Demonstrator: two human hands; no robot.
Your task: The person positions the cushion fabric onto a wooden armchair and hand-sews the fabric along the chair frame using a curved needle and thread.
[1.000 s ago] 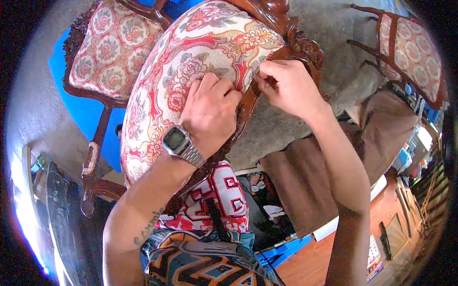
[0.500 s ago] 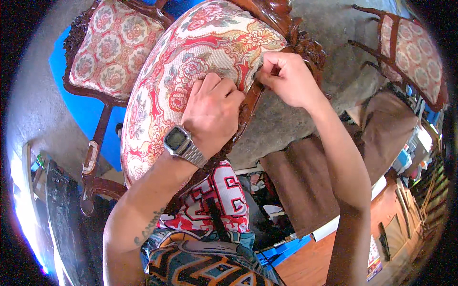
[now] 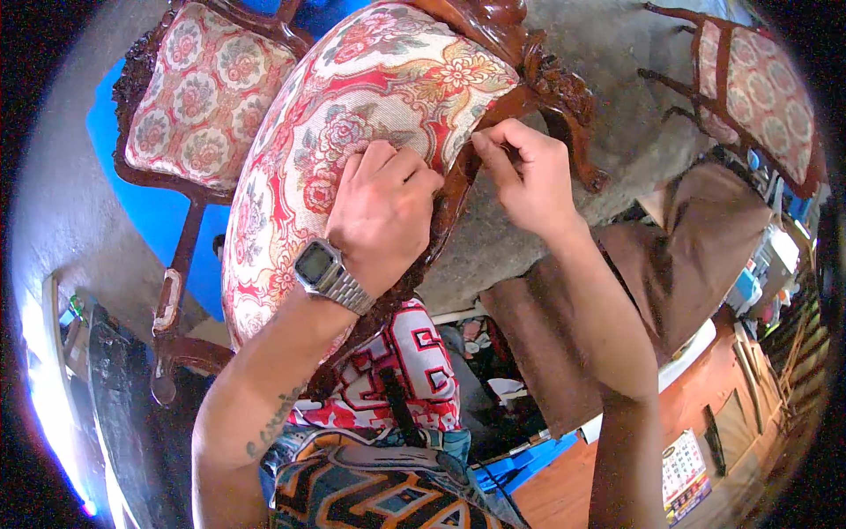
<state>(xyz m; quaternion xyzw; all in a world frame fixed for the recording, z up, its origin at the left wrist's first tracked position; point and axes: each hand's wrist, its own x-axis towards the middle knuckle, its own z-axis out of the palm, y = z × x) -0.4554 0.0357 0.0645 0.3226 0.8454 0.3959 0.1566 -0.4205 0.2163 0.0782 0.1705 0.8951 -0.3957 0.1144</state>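
your left hand [image 3: 381,212] lies curled, knuckles down, on floral chair cushion [image 3: 352,132], pinning cloth taut. your right hand [image 3: 524,176], at 3 o'clock from it, pinches fabric edge [image 3: 465,145] against carved wooden frame [image 3: 546,79], fingertips closed. second chair [image 3: 198,97] at 9 o'clock.

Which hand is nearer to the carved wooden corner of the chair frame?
Right. The right hand pinches at the fabric edge just beside the carved corner; the left hand presses on the floral seat, farther away.
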